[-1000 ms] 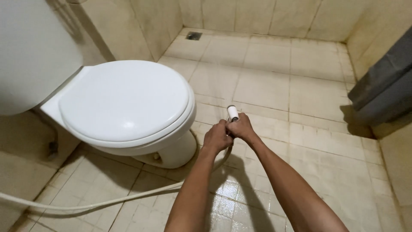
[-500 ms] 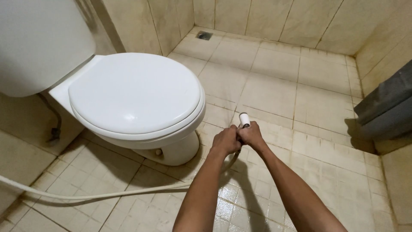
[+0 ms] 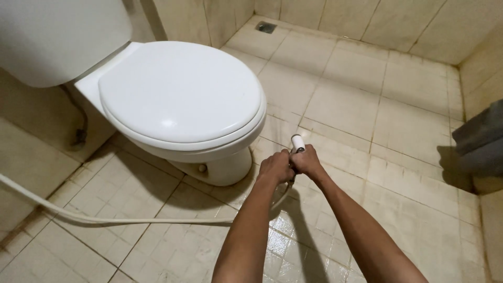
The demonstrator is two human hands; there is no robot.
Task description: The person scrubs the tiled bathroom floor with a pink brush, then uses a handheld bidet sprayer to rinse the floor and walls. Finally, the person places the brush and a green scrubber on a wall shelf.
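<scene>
Compared with the earlier frames, both hands and the sprayer sit lower and further right in view, and the toilet fills more of the upper left; the grip itself looks unchanged.

Left hand point(image 3: 276, 166) is closed in a fist around the lower part of the slim white handheld bidet sprayer point(image 3: 297, 143). Right hand point(image 3: 306, 161) is wrapped around the same handle just beside it, knuckles touching the left. Only the sprayer's rounded white head shows above the fingers, pointing away from the person toward the tiled floor; a two-handed hold of this kind suggests steadying the nozzle. No water stream can be made out.

A pale flexible hose point(image 3: 120, 219) runs from beneath the hands, curving left across the floor to the frame's edge.

Left of the hands stands a white ceramic toilet point(image 3: 181, 99), lid closed. Beige square floor tiles point(image 3: 367, 120) look wet and glossy near the forearms. A small floor drain point(image 3: 266, 27) lies at the far wall. A dark grey cloth-like shape point(image 3: 479, 139) is at the right edge.
</scene>
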